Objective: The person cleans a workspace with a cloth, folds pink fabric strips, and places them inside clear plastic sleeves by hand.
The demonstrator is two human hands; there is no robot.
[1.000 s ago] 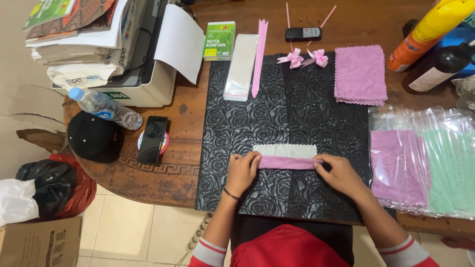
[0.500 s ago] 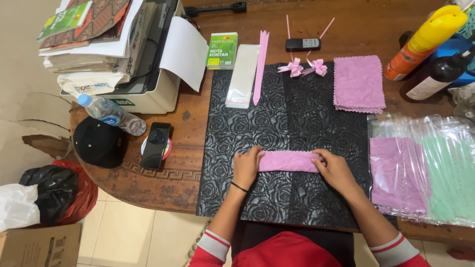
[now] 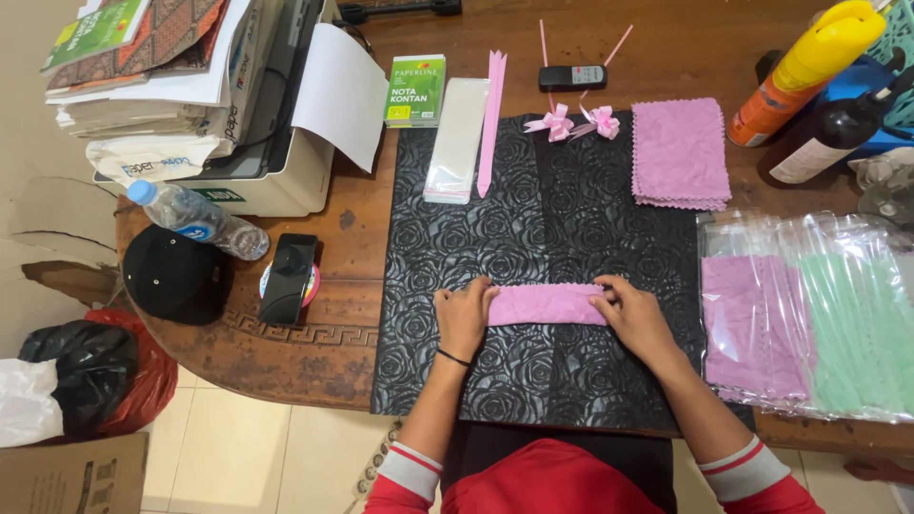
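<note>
Far left: cap (image 3: 174, 274) and bottle (image 3: 195, 220) on the wooden table (image 3: 314, 343), printer (image 3: 257, 143) behind. Black mat (image 3: 533, 381) at centre. Left hand (image 3: 464, 317) lies flat, fingers curled over the left end of the folded pink cloth (image 3: 547, 305), pressing rather than pinching. Cloth lies lengthwise on the mat's near half, between both hands. Right hand (image 3: 636, 314) presses the right end the same way, fingertips on top. Further back: clear sleeve (image 3: 456, 140), pink strip (image 3: 491, 122), two bows (image 3: 577, 123), pink cloth stack (image 3: 680, 152). Right: bagged cloths (image 3: 809, 314).
</note>
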